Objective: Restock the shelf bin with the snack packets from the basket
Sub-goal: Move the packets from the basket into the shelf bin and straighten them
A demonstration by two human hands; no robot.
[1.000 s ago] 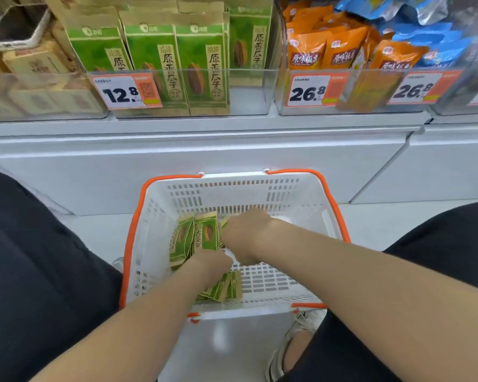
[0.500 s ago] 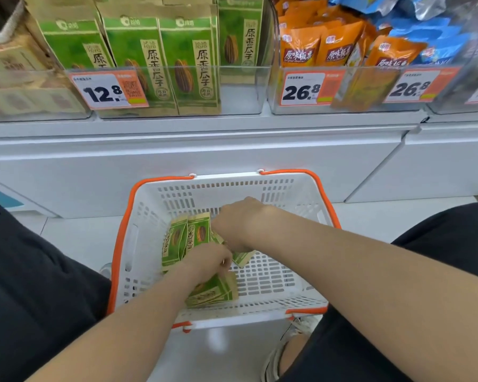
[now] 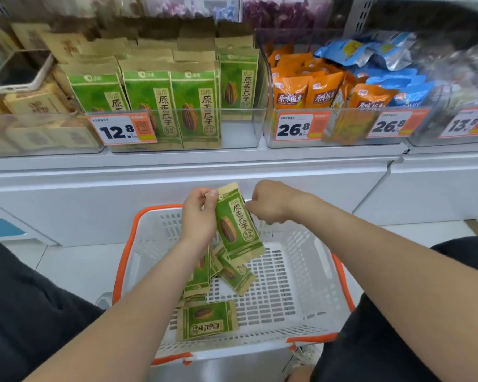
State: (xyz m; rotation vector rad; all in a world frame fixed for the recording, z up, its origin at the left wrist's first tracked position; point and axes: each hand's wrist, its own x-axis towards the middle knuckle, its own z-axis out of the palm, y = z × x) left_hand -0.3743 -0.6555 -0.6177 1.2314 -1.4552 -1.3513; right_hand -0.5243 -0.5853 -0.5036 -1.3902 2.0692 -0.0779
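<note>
- Since 0.5 s ago both your hands have come up out of the basket [image 3: 152,244], lifting 1 packet above its far rim.
- Nearest you, several loose packets [image 3: 206,321] remain on the basket floor, toward its left side.
- Your left hand [image 3: 199,219] pinches the held packet [image 3: 236,224] by its top left corner. Its long axis is near upright, leaning left, with the print facing you.
- Your right hand [image 3: 271,202] is curled at the packet's right edge. You cannot tell whether it grips.
- The shelf bin [image 3: 240,133] lies ahead and above both hands, with bare floor at its right end. The packet's pose roughly matches the stock standing there.
</note>
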